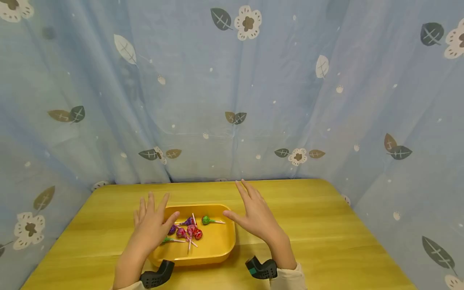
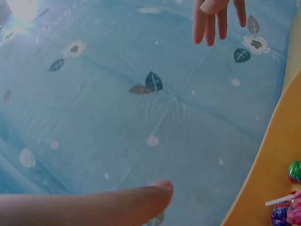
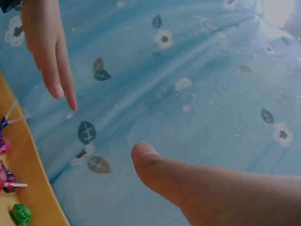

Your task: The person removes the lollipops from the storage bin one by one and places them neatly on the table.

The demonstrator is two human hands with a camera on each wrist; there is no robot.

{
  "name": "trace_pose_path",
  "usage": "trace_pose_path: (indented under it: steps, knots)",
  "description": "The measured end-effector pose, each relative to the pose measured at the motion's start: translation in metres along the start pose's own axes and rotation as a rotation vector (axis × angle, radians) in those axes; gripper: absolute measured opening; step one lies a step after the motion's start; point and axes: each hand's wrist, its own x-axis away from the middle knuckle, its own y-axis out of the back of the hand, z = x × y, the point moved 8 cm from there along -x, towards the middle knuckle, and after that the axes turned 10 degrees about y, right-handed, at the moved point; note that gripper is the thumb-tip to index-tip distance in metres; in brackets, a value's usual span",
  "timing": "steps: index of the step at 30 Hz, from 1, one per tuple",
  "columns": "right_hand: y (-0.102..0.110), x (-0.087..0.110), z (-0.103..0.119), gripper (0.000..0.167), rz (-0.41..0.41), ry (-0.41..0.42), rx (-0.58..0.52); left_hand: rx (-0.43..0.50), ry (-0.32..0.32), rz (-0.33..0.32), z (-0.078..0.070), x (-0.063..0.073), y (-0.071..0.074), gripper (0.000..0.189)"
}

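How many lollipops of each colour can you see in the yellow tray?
Purple lollipops: 2
Pink lollipops: 2
Red lollipop: 1
Green lollipops: 2, one partly hidden
Total: 7 in sight. The left hand covers part of the yellow tray in the head view, so I can't count anything hidden behind it.

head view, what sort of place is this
Probably a small curtained-off recording spot, though the wider room can't be seen: a patterned blue curtain hangs behind and on both sides of a yellow table, and black wrist-worn cameras are in view.
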Motion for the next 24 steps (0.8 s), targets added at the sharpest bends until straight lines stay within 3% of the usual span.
trace_pose_path:
  steps: [3,6,10,14,18,24]
  knots:
    - [-0.006,-0.003,0.001,0.087,0.027,0.042,-0.035,0.028,0.009,-0.006,0.013,-0.007,0.001,0.074]
    - [-0.014,-0.005,0.004,0.083,0.074,0.088,-0.059,0.087,-0.022,-0.001,0.023,-0.012,0.002,0.070]
    - [-0.028,-0.006,0.008,0.076,0.137,0.157,-0.057,0.236,-0.021,0.084,0.037,-0.014,0.000,0.067]
    - [-0.040,-0.005,0.017,0.068,0.181,0.226,-0.067,0.504,0.128,0.247,0.057,-0.015,-0.010,0.072]
    - [-0.054,-0.007,0.023,0.061,0.223,0.262,-0.174,0.850,0.243,0.333,0.073,-0.016,-0.019,0.069]
    - [-0.079,-0.017,0.010,0.045,0.226,0.064,-0.498,1.250,0.288,0.402,0.089,-0.018,-0.034,0.061]
